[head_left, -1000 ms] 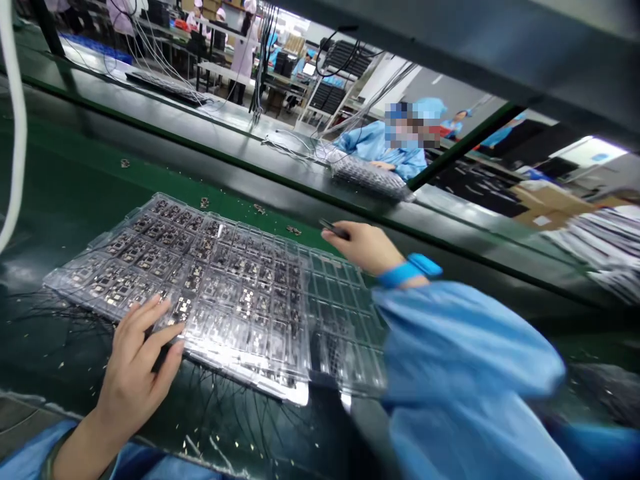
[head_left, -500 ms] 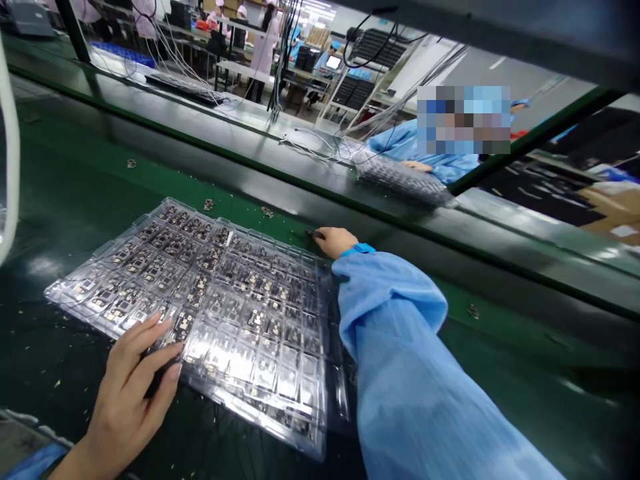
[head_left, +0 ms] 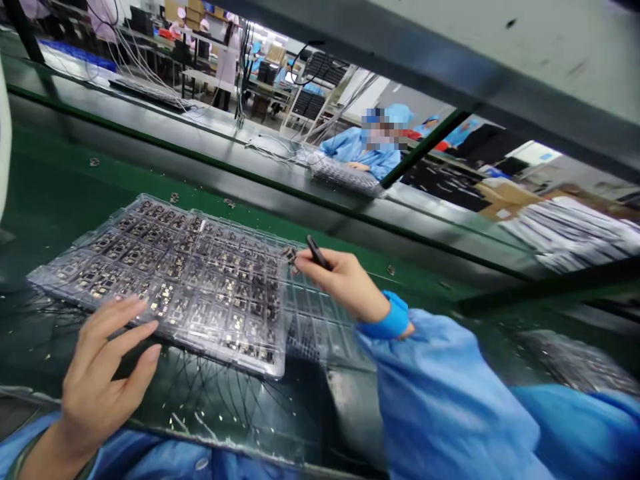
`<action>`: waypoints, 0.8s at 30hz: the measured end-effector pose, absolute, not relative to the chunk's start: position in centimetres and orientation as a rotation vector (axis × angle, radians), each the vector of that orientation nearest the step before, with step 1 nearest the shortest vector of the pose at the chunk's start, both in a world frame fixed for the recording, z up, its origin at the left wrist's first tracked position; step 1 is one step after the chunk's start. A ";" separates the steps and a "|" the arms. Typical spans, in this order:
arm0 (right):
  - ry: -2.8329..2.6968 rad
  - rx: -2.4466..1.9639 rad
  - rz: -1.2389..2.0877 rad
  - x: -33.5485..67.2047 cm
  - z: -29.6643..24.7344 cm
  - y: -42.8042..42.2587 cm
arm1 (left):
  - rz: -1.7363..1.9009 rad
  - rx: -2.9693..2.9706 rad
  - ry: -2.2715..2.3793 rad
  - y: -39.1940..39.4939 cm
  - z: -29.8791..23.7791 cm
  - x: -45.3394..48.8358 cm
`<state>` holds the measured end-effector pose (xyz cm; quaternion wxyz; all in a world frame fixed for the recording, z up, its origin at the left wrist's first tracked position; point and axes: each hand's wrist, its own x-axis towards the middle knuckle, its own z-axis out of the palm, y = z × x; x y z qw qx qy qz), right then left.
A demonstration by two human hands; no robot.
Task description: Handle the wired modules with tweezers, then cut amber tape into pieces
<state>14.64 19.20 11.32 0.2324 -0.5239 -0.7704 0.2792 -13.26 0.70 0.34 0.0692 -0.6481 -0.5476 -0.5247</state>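
Observation:
A clear plastic blister tray (head_left: 320,327) lies on the green belt, its pockets on the left holding rows of small circuit modules. The pockets at its right end show no modules. My left hand (head_left: 103,360) rests open, with fingertips on the tray's near edge. My right hand (head_left: 345,283) is above the tray's far right part, pinching a slim black tool (head_left: 317,252). A small circuit module (head_left: 290,257) sits right by its fingertips, and I cannot tell whether they touch it.
The green conveyor belt (head_left: 75,167) has several loose modules and specks on it. A dark metal rail (head_left: 210,137) runs behind it, with a co-worker in a blue gown (head_left: 360,147) beyond. A white cable (head_left: 3,133) hangs at the left, and a beam (head_left: 500,60) passes overhead.
My right hand has lifted and come nearer, with the black tool tilted up. The view has swung, shifting the tray left. My left hand stays at the tray's near edge.

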 end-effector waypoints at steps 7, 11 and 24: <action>-1.993 -1.230 1.283 13.4 10.0 9.0 | -2.473 -2.399 -2.351 0.9 3.4 -7.6; -1.952 -1.199 1.502 13.1 9.0 5.5 | -2.729 -2.566 -2.275 1.2 4.3 -5.6; -1.801 -1.174 1.457 13.4 7.0 1.1 | -2.610 -2.737 -2.300 -0.2 3.8 -4.3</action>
